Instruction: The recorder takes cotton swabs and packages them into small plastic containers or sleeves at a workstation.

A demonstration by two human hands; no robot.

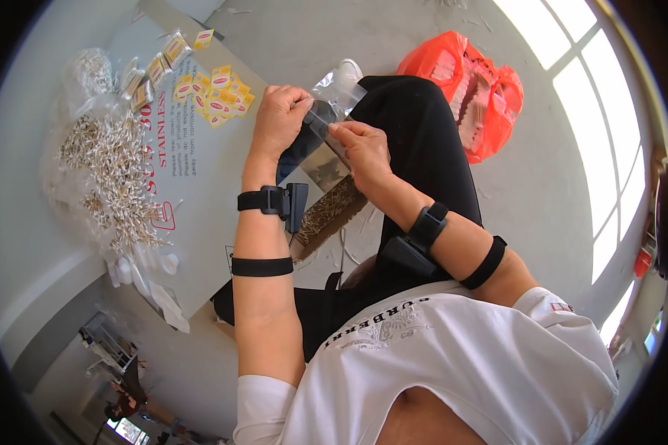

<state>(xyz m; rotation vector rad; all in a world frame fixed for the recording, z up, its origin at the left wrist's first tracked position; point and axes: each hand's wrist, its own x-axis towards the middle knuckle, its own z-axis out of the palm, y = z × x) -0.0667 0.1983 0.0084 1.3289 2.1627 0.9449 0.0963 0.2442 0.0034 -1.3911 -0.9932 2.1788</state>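
Note:
Between my two hands, above my lap, a clear plastic bag (335, 93) is stretched by its near edge. My left hand (278, 122) pinches one side of it between thumb and fingers. The other side is pinched by my right hand (364, 148), a little lower and to the right. The bag looks flat, with light glinting off its far part; I make out nothing inside it. Below my hands stands an open cardboard box (323, 236) holding many small thin sticks that look like cotton swabs.
On the printed tabletop (208, 215) at left lie a heap of loose cotton swabs (107, 159), yellow-and-white cards (219, 96) and bundled card stacks (158, 70). A red plastic bag (490, 141) with pink packs stands on the floor at right, beyond my knee.

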